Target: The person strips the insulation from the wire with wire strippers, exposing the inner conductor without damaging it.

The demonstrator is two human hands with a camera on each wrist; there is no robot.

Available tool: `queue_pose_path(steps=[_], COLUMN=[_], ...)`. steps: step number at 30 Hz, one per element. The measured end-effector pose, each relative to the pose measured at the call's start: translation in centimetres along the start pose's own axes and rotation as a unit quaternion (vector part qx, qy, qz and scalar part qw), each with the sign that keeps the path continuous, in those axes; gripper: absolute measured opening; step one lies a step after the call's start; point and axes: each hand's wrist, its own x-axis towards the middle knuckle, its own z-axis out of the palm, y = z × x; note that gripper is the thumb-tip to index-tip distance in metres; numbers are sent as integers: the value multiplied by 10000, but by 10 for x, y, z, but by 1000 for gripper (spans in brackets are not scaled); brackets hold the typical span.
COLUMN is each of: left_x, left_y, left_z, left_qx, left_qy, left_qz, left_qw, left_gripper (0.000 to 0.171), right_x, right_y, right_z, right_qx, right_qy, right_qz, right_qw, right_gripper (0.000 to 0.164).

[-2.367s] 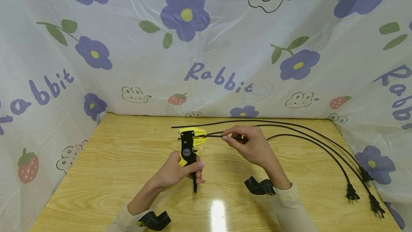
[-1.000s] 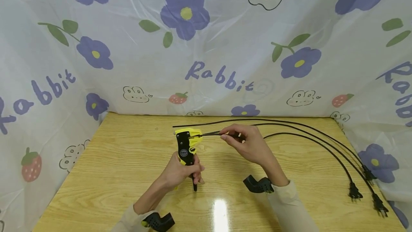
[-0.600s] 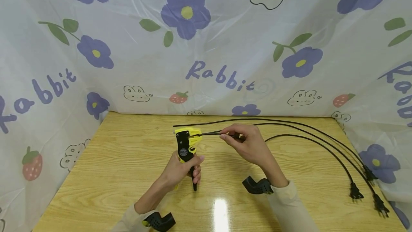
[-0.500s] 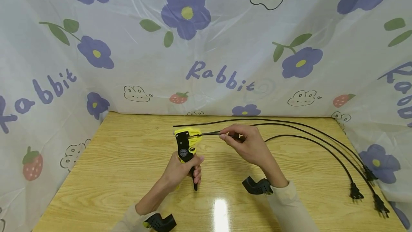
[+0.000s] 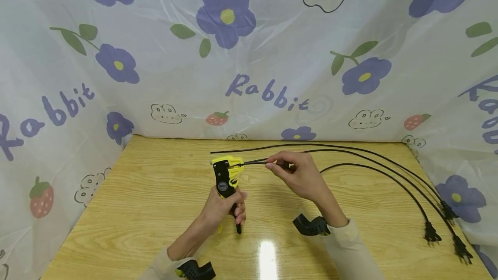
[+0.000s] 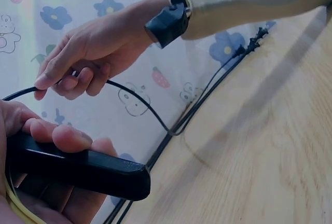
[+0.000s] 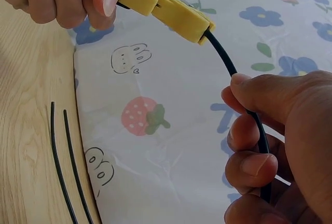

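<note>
My left hand [image 5: 219, 211] grips a yellow and black wire stripper [image 5: 222, 176] by its handles, its head raised above the table. In the left wrist view, fingers curl around the black handle [image 6: 104, 175]. My right hand [image 5: 299, 174] pinches a black power cord [image 7: 223, 53] between thumb and forefinger, the other fingers curled along it. That cord runs into the yellow nose of the stripper [image 7: 181, 19]; its tip is hidden inside. A short stretch of cord shows between nose and fingertips.
Two more black cords [image 7: 57, 167] lie on the wooden table [image 5: 155, 202], curving right to several two-pin plugs [image 5: 431, 232] near the right edge. A patterned cloth [image 5: 268, 55] hangs behind the table and at both sides. Black wrist mounts [image 5: 311, 224] sit on the forearms.
Since the oldest frame, the stripper has shifted slightly left, and the dark tip at its left side is out of sight. My right hand stays nearly still. Lately the handle end has swung slightly right.
</note>
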Motion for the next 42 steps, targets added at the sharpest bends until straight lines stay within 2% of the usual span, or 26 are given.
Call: queue_pose_path(steps=[15, 30, 37, 42], left_x=[-2, 3, 6, 5], left_y=[-1, -10, -15, -19], left_z=[4, 1, 1, 1], left_qx=[152, -397, -725, -862], left_qy=[266, 255, 102, 53], left_qz=[-110, -116, -214, -109], left_qw=[9995, 9988, 9971, 9962], left_gripper=[33, 35, 37, 39], right_x=[0, 2, 2, 2], right_y=[0, 1, 0, 1], right_z=[5, 11, 10, 13], right_qx=[-39, -248, -268, -294], right_qy=[65, 128, 176, 125], right_qz=[-114, -171, -128, -120], right_qw=[9999, 9995, 9994, 9994], right_gripper=[9, 9, 9, 9])
